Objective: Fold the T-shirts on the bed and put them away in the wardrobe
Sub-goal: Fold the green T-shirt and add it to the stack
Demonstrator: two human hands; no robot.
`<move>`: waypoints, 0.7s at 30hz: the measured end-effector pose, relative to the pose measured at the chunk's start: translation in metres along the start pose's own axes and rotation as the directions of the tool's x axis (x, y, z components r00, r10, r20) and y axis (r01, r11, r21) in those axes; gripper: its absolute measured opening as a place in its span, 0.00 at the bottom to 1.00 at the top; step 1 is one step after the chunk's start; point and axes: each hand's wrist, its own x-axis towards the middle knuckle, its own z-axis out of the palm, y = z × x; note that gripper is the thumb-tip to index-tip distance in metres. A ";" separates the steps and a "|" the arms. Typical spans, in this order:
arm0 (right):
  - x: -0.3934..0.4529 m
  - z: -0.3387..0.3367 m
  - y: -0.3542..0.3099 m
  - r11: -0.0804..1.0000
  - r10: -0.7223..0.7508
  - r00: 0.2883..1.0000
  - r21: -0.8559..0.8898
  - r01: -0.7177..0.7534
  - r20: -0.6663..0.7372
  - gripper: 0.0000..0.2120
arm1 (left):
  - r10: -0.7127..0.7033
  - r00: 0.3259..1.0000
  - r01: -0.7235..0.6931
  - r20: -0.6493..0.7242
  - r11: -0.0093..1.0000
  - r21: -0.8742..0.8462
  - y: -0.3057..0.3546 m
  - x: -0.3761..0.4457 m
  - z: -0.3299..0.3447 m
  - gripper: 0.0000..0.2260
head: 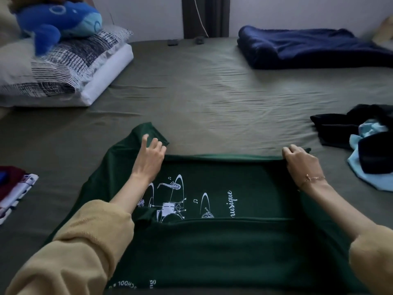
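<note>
Head view: a dark green T-shirt (223, 241) lies flat on the bed (202, 92) right under both hands, its long axis running side to side. The white printed script reads turned a quarter, so the shirt lies sideways to the person, with one sleeve angled up beyond the left hand. The cloth is soft matte knit; the near long edge is folded over the middle as a straight band, partly covering a white line print of a drum kit and horns.

The left hand (152, 154) is relaxed and spread, fingers loosely extended over the sleeve, holding nothing. The right hand (302, 161) is curled, pinching the far edge of the shirt at its right end; a thin chain bracelet (312, 178) sits on that wrist. Both arms wear fuzzy tan sleeves.

Right of the right hand lies a crumpled heap of black and pale blue garments (365, 143). Left of the left hand sits a folded stack (14, 188), maroon on top. The olive sheet is finely wrinkled.
</note>
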 end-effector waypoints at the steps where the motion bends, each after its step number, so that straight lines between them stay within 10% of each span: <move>1: -0.007 -0.001 0.001 1.000 0.004 1.000 0.011 -0.004 0.006 0.09 | 0.006 1.000 -0.006 0.008 1.000 -0.015 0.000 -0.006 -0.001 0.09; 21: -0.134 -0.037 0.001 0.989 0.099 0.985 0.094 -0.113 0.141 0.11 | 0.010 0.975 0.030 0.221 0.984 -0.176 0.002 -0.124 -0.065 0.16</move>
